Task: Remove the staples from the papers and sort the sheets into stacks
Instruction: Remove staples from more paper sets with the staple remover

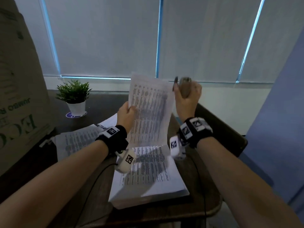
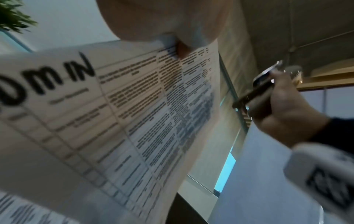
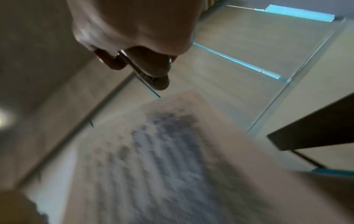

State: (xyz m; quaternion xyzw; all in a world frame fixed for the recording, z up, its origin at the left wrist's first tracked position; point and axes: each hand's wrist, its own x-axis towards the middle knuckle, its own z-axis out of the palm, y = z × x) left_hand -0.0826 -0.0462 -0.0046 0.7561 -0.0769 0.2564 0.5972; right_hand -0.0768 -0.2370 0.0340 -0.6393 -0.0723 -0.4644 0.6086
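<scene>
At frame centre, the left hand (image 1: 125, 113) pinches a lifted sheet (image 1: 150, 109) above the stack (image 1: 148, 176); the right hand (image 1: 187, 96) grips a staple remover (image 1: 183, 86). Best lay it squarely on the left pile (image 1: 77, 139).

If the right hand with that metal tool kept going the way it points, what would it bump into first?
Probably the window blind. The right hand holds the tool beside the raised sheet, pointing up and away; depth is unclear.
</scene>
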